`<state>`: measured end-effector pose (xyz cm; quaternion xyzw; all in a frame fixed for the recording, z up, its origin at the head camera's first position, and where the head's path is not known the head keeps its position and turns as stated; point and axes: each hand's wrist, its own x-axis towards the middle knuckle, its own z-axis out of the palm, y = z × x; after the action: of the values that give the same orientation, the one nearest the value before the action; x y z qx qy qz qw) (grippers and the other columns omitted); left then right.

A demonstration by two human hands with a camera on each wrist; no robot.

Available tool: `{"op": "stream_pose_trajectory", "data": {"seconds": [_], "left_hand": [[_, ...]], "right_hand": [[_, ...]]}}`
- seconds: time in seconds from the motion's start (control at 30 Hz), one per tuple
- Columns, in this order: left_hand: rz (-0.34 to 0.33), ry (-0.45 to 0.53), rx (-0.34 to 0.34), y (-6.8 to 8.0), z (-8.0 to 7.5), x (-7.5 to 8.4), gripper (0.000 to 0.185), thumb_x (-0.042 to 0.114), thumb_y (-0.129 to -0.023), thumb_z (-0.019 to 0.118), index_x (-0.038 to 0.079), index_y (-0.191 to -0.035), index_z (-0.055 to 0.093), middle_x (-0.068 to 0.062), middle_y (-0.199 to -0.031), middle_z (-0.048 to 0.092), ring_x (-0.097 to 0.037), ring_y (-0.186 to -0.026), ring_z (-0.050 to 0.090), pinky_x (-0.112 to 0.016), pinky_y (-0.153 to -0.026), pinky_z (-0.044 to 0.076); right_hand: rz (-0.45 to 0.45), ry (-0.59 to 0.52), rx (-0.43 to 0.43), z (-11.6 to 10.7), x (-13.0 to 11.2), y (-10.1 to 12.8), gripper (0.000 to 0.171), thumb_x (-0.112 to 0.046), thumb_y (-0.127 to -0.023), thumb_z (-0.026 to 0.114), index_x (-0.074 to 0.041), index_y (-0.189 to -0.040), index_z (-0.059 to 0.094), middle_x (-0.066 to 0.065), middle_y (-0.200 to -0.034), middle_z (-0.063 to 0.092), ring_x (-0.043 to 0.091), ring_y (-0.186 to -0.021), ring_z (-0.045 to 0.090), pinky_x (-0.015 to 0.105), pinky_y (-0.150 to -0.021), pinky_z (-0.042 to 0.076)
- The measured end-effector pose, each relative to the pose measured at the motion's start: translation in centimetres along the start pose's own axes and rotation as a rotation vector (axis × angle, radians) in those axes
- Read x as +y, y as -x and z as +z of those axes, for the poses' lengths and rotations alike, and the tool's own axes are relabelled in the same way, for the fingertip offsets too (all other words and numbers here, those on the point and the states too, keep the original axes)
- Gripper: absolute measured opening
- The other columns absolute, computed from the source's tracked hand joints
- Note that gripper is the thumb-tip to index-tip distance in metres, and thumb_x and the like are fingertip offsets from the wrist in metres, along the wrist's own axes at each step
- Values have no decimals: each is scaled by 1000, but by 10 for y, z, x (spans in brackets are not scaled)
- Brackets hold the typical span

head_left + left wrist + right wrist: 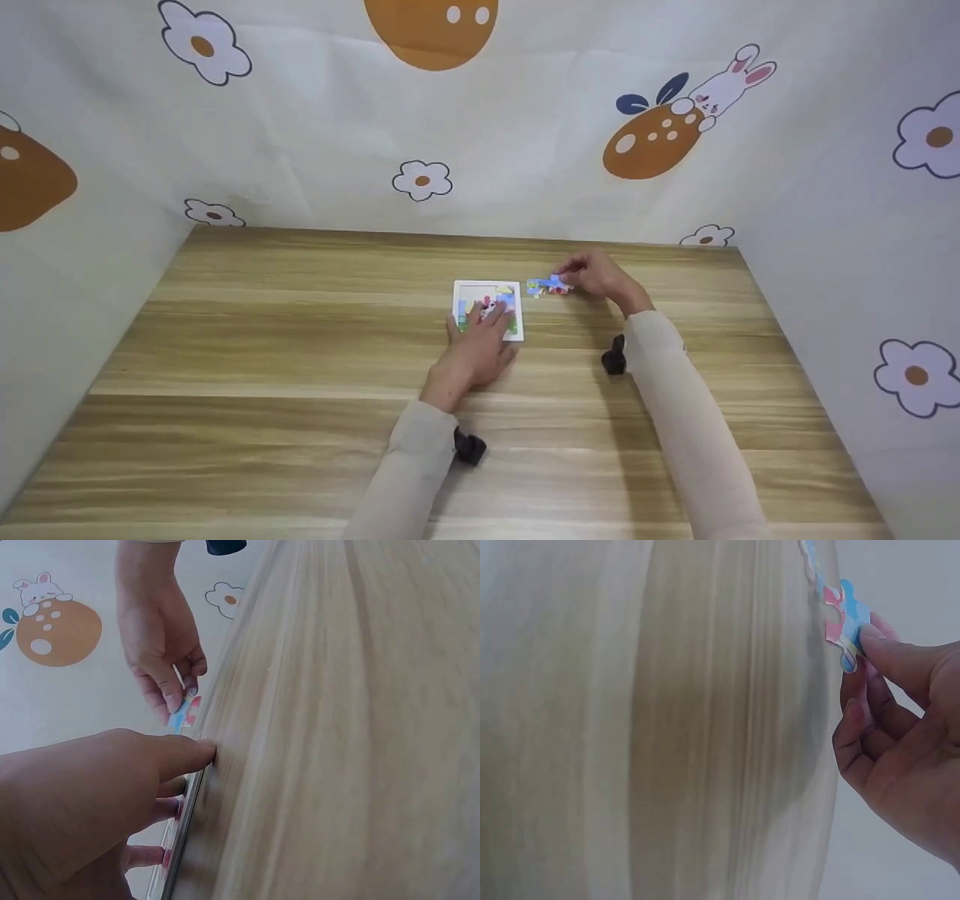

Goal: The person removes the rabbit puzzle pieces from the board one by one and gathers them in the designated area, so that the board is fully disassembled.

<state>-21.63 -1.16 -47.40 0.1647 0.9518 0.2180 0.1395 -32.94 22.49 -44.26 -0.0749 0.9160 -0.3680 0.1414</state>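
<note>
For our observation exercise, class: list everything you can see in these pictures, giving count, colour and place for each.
Light wooden table: one, pale brown grain, fills the foreground.
White-framed square picture puzzle board: one, multicoloured picture, table centre.
Blue and pink jigsaw pieces: a small cluster, count unclear, just right of the board.
Cream cloth backdrop with flowers, rabbit and orange shapes: one, behind and beside the table.
Black wrist-worn devices: two, one at each wrist.
Left hand: one, resting flat on the board.
Right hand: one, pinching a jigsaw piece.
</note>
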Motion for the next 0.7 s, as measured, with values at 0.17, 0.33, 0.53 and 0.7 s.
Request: {"op": "stream_pose_trajectory", "data": {"seconds": [0.17, 0.33, 0.53, 0.7], "left_hand": [[8, 2, 10, 1, 0, -1, 60, 38, -104, 49, 20, -159, 30, 0, -170, 17, -33, -158, 6, -74, -119, 3], [-4, 5, 0, 1, 0, -1, 61, 40, -104, 48, 20, -159, 29, 0, -170, 16, -32, -158, 4, -73, -119, 1], [-6, 7, -5, 1, -1, 0, 60, 39, -105, 47, 20, -159, 29, 0, -170, 16, -32, -159, 4, -73, -119, 0], [5, 28, -18, 2, -3, -1, 61, 38, -105, 47, 19, -159, 28, -1, -171, 13, -33, -158, 2, -71, -120, -2]], "right_hand": [[5, 7, 13, 5, 4, -1, 20, -3, -97, 61, 0, -113, 73, 18, -115, 71, 17, -96, 57, 23, -82, 46], [21, 6, 42, 10, 5, -3, 19, -3, -97, 61, 0, -112, 74, 18, -114, 71, 19, -97, 58, 26, -85, 46], [24, 4, 65, 13, 6, -5, 19, -4, -98, 61, 0, -111, 73, 19, -116, 71, 21, -102, 61, 33, -94, 49], [17, -8, 57, 13, 8, -5, 19, -3, -96, 63, 1, -111, 73, 18, -115, 71, 22, -103, 61, 33, -94, 50]]}}
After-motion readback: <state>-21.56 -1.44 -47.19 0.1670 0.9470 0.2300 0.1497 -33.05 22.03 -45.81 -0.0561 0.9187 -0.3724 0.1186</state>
